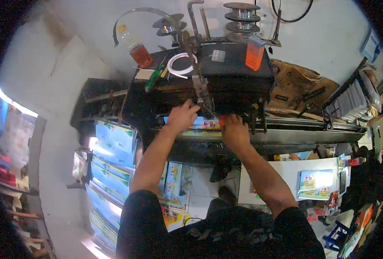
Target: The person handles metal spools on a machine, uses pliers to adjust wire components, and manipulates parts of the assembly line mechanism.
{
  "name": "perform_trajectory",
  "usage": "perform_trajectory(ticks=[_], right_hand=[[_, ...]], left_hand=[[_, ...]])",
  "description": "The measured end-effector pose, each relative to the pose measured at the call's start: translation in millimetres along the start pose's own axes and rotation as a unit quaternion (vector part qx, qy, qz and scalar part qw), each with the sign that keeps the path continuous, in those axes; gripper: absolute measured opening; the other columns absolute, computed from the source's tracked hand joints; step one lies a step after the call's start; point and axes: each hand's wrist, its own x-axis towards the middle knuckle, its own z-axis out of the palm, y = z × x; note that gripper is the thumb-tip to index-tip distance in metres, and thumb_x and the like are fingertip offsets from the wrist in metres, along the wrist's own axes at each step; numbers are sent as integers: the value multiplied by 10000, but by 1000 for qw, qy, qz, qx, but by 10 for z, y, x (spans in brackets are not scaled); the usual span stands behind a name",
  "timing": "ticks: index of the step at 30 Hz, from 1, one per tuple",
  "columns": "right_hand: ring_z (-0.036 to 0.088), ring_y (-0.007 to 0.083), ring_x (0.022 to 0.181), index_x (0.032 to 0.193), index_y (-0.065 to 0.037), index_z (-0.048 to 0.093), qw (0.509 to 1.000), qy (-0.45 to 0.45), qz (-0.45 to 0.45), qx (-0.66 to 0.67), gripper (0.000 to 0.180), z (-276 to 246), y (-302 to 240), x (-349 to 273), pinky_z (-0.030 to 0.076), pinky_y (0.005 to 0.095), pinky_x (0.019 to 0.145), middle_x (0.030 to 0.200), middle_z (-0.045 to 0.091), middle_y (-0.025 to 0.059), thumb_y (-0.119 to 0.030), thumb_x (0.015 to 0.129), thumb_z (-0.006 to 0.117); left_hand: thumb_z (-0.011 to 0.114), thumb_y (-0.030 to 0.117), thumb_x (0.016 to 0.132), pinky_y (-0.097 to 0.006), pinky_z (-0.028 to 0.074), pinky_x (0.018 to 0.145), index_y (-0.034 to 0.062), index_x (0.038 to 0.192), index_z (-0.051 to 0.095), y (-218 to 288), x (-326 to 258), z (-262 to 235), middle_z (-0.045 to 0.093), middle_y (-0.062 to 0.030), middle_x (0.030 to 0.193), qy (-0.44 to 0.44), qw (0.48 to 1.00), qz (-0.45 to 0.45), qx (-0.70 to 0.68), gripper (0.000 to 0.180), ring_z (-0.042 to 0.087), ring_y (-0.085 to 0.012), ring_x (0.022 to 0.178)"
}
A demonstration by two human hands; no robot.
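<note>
My left hand (183,116) reaches to the metal stitching head (201,88) of a dark wire-stitching machine (239,77). Its fingers are closed together at the head's lower part; what they pinch is too small to make out. On the other side, my right hand (235,130) is closed beside the head, fingers curled. A small orange-red piece (221,121) shows at its fingertips, and a thin dark line runs from there toward the head; I cannot tell its kind. Below and between both hands lies a blue and yellow printed sheet or booklet (204,125) on the machine's ledge.
Atop the machine are a coiled white cord (180,64), green-handled tool (155,78), orange box (255,54) and bottle of reddish liquid (140,56). Wire spools (242,17) stand behind. Stacked printed sheets (111,172) lie left; a white table (269,175) holds booklets (315,183) right.
</note>
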Motion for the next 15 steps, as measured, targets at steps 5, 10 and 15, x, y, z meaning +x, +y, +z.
perform_trajectory(ticks=[5, 10, 15], right_hand=[[532, 366, 1090, 1132, -26, 534, 998, -40, 35, -19, 379, -33, 13, 5, 494, 507, 807, 1148, 537, 178, -291, 862, 549], [545, 365, 1077, 1121, -35, 538, 998, -45, 21, 25, 357, 44, 98, 72, 504, 515, 774, 1191, 536, 197, -285, 866, 546], [545, 353, 1077, 1085, -21, 554, 999, -39, 2, -7, 342, 40, 127, 57, 500, 495, 785, 1180, 547, 197, -274, 855, 565]], left_hand=[[544, 244, 834, -479, 524, 697, 138, 1111, 602, 17, -5, 26, 555, -173, 1104, 69, 997, 39, 10, 303, 640, -359, 824], [550, 250, 855, -470, 532, 694, 151, 1151, 589, 20, -126, 84, 557, -171, 1092, 110, 993, 30, -29, 315, 637, -370, 805], [539, 347, 898, -499, 531, 767, 154, 1264, 524, 99, -307, 58, 521, -248, 1215, 127, 991, -13, -45, 415, 611, -427, 925]])
